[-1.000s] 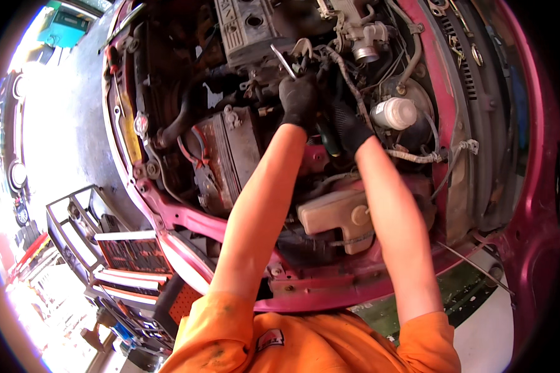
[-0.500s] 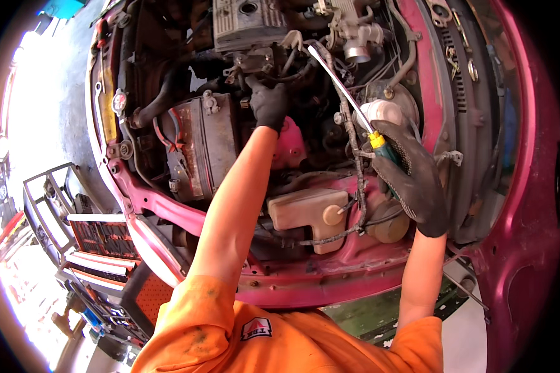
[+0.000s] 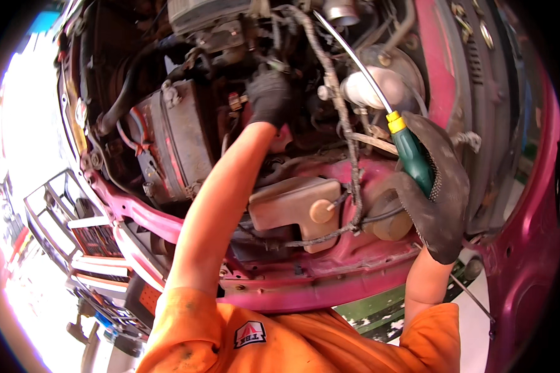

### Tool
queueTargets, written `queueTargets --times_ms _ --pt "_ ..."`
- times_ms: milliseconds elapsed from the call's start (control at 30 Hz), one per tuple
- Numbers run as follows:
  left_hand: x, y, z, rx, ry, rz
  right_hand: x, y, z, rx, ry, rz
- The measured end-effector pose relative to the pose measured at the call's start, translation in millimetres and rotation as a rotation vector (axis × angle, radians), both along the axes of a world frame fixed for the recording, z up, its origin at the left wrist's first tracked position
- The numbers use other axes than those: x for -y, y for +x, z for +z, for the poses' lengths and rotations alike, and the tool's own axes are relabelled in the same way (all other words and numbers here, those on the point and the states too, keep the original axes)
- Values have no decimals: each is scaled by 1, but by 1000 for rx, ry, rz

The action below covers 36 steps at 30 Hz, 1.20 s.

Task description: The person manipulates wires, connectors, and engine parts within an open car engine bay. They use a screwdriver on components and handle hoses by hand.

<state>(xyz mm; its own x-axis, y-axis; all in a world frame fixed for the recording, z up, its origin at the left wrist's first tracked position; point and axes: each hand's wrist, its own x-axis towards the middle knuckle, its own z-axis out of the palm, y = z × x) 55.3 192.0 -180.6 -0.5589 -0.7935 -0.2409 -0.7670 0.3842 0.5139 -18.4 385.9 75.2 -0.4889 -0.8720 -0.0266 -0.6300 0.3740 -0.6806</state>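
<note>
My gloved left hand (image 3: 269, 96) reaches among the hoses and metal fittings below the engine block (image 3: 202, 15); its fingers are curled, partly hidden, on something too small to make out. On the right, my gloved right hand (image 3: 440, 193) holds a long screwdriver (image 3: 410, 152) by its green and yellow handle, the shaft angled up and left past a pale round reservoir (image 3: 370, 87) and a wrapped wiring harness (image 3: 333, 81). Left of my left forearm is the battery (image 3: 174, 143). A translucent beige tank (image 3: 280, 205) lies between my forearms.
The pink car body (image 3: 311, 292) frames the engine bay at front and right, with a thin metal rod (image 3: 473, 295) at lower right. A tool cart (image 3: 99, 242) with trays and a bright floor lie at left.
My right hand has moved out from the centre to the right with the screwdriver, which my left hand no longer touches. My left hand stays among the engine parts. The view has shifted.
</note>
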Motion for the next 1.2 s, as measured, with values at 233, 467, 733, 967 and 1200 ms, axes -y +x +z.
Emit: queueTargets --times_ms 233,467,733,967,1200 --pt "-18 -8 -48 -201 -167 230 83 31 -10 -124 -98 -157" --pt "-13 4 -30 -280 -44 222 194 -22 -84 -452 -156 -39" --pt "10 2 -39 -463 436 465 211 -24 -102 -123 -88 -98" --pt "-7 -6 -39 -370 254 420 204 -29 -100 -190 -107 -77" --pt "-7 -5 -43 -264 72 367 206 -27 -99 -152 -59 -125"
